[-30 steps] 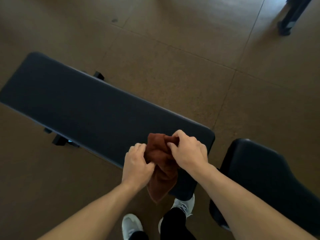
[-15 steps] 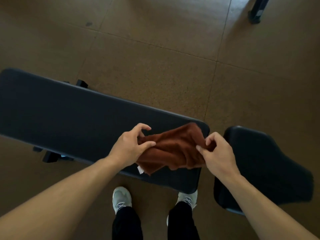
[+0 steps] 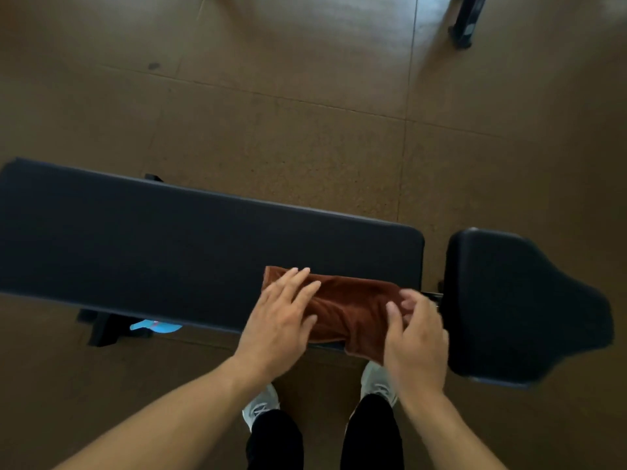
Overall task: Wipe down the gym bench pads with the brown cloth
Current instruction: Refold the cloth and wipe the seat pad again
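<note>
The brown cloth (image 3: 349,308) lies spread across the near right end of the long black back pad (image 3: 152,245), one corner hanging over the front edge. My left hand (image 3: 281,317) rests flat on the cloth's left part, fingers spread. My right hand (image 3: 415,337) pinches the cloth's right end between thumb and fingers. To the right, across a narrow gap, sits the wider black seat pad (image 3: 515,307).
The bench stands on a brown tiled floor. A black frame foot (image 3: 105,327) with a blue label (image 3: 156,326) shows under the back pad. Another black equipment leg (image 3: 466,22) stands at the top right. My white shoes (image 3: 261,407) are just below the bench.
The cloth went from bunched between both hands to stretched out and laid on the pad. My left hand opened and flattened on it. The view shifted right along the bench.
</note>
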Available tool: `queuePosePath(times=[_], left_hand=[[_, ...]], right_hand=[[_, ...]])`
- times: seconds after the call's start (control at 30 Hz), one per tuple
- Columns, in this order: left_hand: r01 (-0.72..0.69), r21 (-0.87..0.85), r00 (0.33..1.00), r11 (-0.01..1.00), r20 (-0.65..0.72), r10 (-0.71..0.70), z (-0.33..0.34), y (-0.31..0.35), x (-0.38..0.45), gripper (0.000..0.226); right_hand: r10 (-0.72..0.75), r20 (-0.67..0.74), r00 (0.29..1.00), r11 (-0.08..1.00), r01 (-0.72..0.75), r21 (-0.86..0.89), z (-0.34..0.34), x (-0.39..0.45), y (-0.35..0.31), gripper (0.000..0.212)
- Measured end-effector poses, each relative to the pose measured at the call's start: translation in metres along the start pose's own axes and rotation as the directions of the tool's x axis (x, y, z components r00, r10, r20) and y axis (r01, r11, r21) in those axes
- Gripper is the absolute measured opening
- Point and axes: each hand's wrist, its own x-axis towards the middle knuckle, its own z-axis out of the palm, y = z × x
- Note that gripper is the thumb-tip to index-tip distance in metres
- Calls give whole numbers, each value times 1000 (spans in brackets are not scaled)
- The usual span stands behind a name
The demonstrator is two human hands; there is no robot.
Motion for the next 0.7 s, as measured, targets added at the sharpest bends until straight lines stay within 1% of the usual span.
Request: queuePosePath(times=[0.03, 0.07, 0.1, 0.13, 0.17, 0.23, 0.27, 0.3, 0.37, 0.4, 0.47, 0.53, 0.57, 0.6, 0.63, 0.67, 0.7], left_hand=[[4, 32, 995, 999, 100, -8, 9, -3, -6, 65], [-8, 83, 987, 997, 160, -5, 18, -9, -12, 72], [-33, 123, 985, 992, 170, 11, 24, -15, -16, 77], [-54, 138, 988, 989, 151, 33, 28, -19, -18, 80], [-63, 129, 991, 990, 124, 47, 30, -22, -19, 81], [-57, 78, 993, 995, 104, 48, 29, -26, -18, 79], [-51, 61, 993, 997, 105, 44, 27, -25, -16, 78], [-51, 57, 993, 997, 113, 44, 24, -26, -14, 79], [-78, 89, 979, 993, 194, 59, 15, -24, -8, 82], [-99, 132, 965, 986, 256, 63, 9, -24, -6, 84], [-184, 244, 928, 952, 362, 87, 0, -24, -3, 88], [-258, 282, 912, 924, 388, 136, -3, -27, -4, 95], [-286, 279, 900, 917, 407, 158, -2, -28, -7, 98], [-319, 279, 889, 906, 418, 184, 0, -27, -11, 94], [-342, 292, 892, 893, 399, 211, 3, -25, -17, 86], [-332, 306, 909, 892, 355, 217, 6, -20, -22, 77], [-290, 308, 934, 906, 300, 197, 9, -11, -25, 72]], right_hand=[[28, -11, 1000, 999, -28, -25, 2, 13, 7, 34], [56, 47, 997, 993, -51, -105, 1, 28, 13, 41], [76, 157, 985, 979, -43, -201, 0, 43, 18, 48], [70, 282, 957, 963, 10, -270, -4, 54, 21, 50], [20, 385, 923, 952, 100, -290, -6, 61, 21, 46], [-158, 494, 855, 916, 314, -251, -10, 63, 19, 30], [-214, 527, 823, 914, 359, -189, -14, 60, 17, 23], [-227, 552, 803, 935, 339, -109, -18, 56, 15, 21], [-177, 563, 807, 980, 194, 30, -29, 51, 14, 25], [-138, 561, 816, 990, 129, 56, -36, 52, 14, 27], [-77, 573, 816, 997, 79, 22, -52, 58, 14, 29], [-26, 583, 812, 988, 108, -106, -63, 66, 14, 29], [-5, 565, 825, 976, 126, -175, -64, 70, 15, 29], [-4, 521, 853, 955, 158, -252, -63, 73, 16, 27], [-45, 442, 896, 917, 213, -338, -59, 74, 18, 26], [-138, 346, 928, 866, 283, -412, -53, 72, 21, 30], [-261, 265, 928, 835, 354, -420, -44, 67, 27, 33]])
